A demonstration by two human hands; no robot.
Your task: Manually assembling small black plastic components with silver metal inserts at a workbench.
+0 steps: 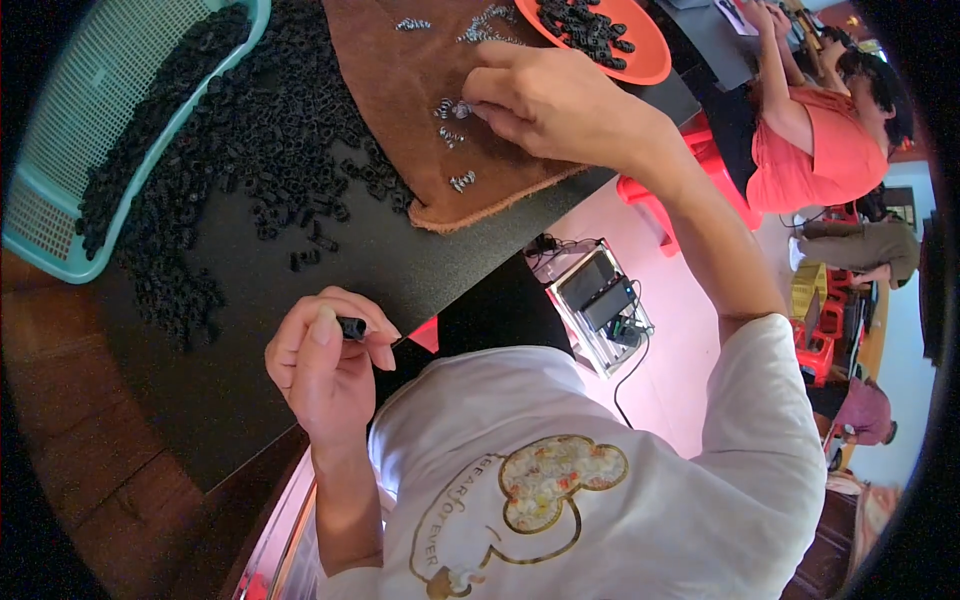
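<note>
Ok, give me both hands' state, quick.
Left hand: closed on a small black part.
Right hand: curled at a silver spring on the brown cloth; cannot tell whether it's gripped.

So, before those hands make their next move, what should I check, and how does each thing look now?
1. Left hand has a small black piece: ok, held at the fingertips.
2. Right hand has firm hold of a spring: cannot tell; its fingertips are right by some.
3. Loose springs within reach: ok, several lie on the brown cloth.
4. Orange plate sits upright: ok, black pieces inside.
5. Loose pieces all inside the green basket: not ok, many cover the black table.
</note>
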